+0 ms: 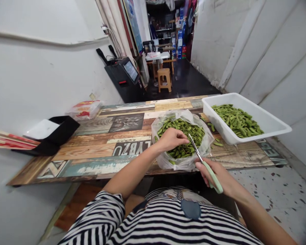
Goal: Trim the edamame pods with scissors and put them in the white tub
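Note:
A thin white plastic bag (164, 160) stands with its mouth spread wide, filled with green soybean pods (183, 125). Over the pods is my left hand (172, 139), its thumb and fingers pinched together; whatever lies between the fingertips is too small to make out. My right hand (216, 172), at the near right side of the bag, grips scissors (211, 173) with pale green handles. Their metal blades point up and left, with the tips right beside my left fingertips. To the right, a white plastic tub (260, 139) holds more green pods (236, 120).
A few loose pods (217, 143) lie on the wood-patterned table (91, 149) between bag and tub. At the left are a black holder (58, 136) with chopsticks (12, 140) and a plastic packet (84, 109). Beyond the table stand a black touchscreen machine (122, 76) and an orange stool (164, 80).

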Demonstrator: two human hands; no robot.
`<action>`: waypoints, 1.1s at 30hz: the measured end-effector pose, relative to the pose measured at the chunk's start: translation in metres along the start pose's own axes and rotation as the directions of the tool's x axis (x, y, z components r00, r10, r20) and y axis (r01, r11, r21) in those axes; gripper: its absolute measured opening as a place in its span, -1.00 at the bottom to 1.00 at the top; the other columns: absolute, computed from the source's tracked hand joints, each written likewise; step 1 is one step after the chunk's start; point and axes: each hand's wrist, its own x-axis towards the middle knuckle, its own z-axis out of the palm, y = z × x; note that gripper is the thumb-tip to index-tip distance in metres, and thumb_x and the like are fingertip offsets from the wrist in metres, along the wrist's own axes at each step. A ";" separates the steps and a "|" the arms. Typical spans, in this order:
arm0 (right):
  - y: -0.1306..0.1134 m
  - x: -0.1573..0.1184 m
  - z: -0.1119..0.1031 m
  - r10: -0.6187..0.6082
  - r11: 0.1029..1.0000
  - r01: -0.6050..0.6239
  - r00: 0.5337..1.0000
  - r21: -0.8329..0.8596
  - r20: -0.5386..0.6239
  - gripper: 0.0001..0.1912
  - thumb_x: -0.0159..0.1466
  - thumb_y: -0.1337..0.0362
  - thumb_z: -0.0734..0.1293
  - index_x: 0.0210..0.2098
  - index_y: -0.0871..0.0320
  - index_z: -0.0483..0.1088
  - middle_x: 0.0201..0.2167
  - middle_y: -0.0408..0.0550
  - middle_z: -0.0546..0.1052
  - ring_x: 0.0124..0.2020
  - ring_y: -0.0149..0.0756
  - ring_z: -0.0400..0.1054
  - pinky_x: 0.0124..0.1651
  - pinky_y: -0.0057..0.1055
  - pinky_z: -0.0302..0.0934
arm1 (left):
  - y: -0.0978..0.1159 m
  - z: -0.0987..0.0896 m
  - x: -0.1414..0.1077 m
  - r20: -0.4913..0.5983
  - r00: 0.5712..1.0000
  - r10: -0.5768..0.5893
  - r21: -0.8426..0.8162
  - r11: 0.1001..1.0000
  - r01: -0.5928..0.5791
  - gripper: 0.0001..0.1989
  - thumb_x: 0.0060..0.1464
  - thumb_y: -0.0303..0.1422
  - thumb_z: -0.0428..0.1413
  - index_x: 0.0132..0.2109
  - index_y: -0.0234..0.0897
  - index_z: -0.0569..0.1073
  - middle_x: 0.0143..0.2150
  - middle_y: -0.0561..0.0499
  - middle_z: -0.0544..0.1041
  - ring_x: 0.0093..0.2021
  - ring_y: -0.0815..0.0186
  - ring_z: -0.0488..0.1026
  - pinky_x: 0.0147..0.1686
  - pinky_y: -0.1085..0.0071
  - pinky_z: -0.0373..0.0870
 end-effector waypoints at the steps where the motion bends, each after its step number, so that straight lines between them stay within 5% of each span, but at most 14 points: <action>1: -0.002 0.000 0.000 0.002 1.000 -0.002 1.000 -0.009 -0.005 -0.58 0.30 -0.11 0.13 -0.38 0.11 0.28 -0.71 -0.26 0.29 -0.68 -0.42 0.23 -0.60 -0.52 0.12 | 0.001 -0.001 -0.002 0.017 1.000 0.001 -0.007 1.000 -0.001 -0.80 -0.08 -0.28 0.21 -0.40 -0.36 0.58 -0.45 0.01 0.57 -0.42 0.39 0.44 -0.37 0.53 0.30; 6: -0.002 0.000 0.002 0.018 0.999 -0.019 0.999 -0.032 -0.033 -0.64 0.27 -0.06 0.22 -0.42 0.11 0.31 -0.77 -0.30 0.21 -0.75 -0.46 0.12 -0.69 -0.53 0.01 | 0.006 -0.010 -0.007 0.113 0.993 -0.047 -0.035 0.998 0.051 -0.82 -0.07 -0.32 0.20 -0.43 -0.39 0.57 -0.51 0.02 0.55 -0.50 0.45 0.39 -0.44 0.55 0.26; 9: 0.005 0.002 0.004 0.041 0.999 -0.040 0.999 0.011 -0.036 -0.62 0.25 -0.07 0.23 -0.46 0.11 0.28 -0.78 -0.30 0.21 -0.78 -0.47 0.12 -0.72 -0.54 0.00 | 0.004 -0.011 -0.008 0.143 0.978 -0.155 -0.219 0.958 0.184 -0.88 -0.09 -0.41 0.23 -0.42 -0.42 0.50 -0.57 0.05 0.51 -0.57 0.49 0.37 -0.50 0.56 0.28; 12: 0.008 0.003 0.005 0.054 0.988 -0.054 0.999 0.142 -0.001 -0.58 0.25 -0.13 0.19 -0.37 0.12 0.29 -0.72 -0.28 0.28 -0.75 -0.44 0.19 -0.70 -0.53 0.07 | -0.001 -0.008 -0.007 0.159 0.960 -0.231 -0.521 0.806 0.280 -0.86 -0.11 -0.52 0.24 -0.38 -0.42 0.41 -0.55 0.04 0.51 -0.52 0.42 0.48 -0.41 0.50 0.42; 15: 0.003 0.002 0.004 0.002 0.980 -0.014 0.998 0.198 0.061 -0.53 0.29 -0.15 0.12 -0.42 0.14 0.28 -0.64 -0.21 0.37 -0.64 -0.39 0.30 -0.56 -0.48 0.20 | -0.005 -0.001 -0.007 0.087 0.961 -0.261 -0.754 0.613 0.235 -0.84 -0.07 -0.58 0.22 -0.35 -0.42 0.36 -0.45 -0.04 0.57 -0.38 0.38 0.56 -0.28 0.47 0.47; 18: -0.004 0.000 0.004 -0.026 0.986 0.013 0.997 0.166 0.077 -0.48 0.31 -0.15 0.06 -0.51 0.12 0.24 -0.67 -0.17 0.39 -0.59 -0.36 0.33 -0.46 -0.46 0.22 | -0.007 0.006 -0.009 0.045 0.957 -0.287 -0.837 0.511 0.192 -0.83 -0.03 -0.61 0.19 -0.41 -0.41 0.32 -0.43 -0.09 0.58 -0.35 0.38 0.57 -0.24 0.48 0.49; 28: 0.001 0.010 0.019 0.093 0.947 -0.090 0.996 0.309 0.007 -0.52 0.21 -0.16 0.21 -0.54 0.11 0.19 -0.76 -0.30 0.25 -0.79 -0.47 0.16 -0.73 -0.53 0.08 | 0.006 0.022 -0.023 0.132 0.925 -0.356 -0.852 0.436 0.290 -0.76 0.00 -0.66 0.09 -0.53 -0.39 0.25 -0.47 -0.11 0.56 -0.44 0.44 0.53 -0.34 0.56 0.46; 33: 0.008 0.010 0.018 0.166 0.941 -0.162 0.986 0.299 0.013 -0.59 0.17 -0.10 0.30 -0.50 0.10 0.21 -0.77 -0.36 0.21 -0.83 -0.50 0.11 -0.81 -0.57 0.01 | 0.003 0.010 -0.026 0.149 0.925 -0.350 -0.776 0.538 0.329 -0.85 0.00 -0.64 0.06 -0.39 -0.35 0.26 -0.45 -0.05 0.53 -0.45 0.41 0.52 -0.36 0.48 0.45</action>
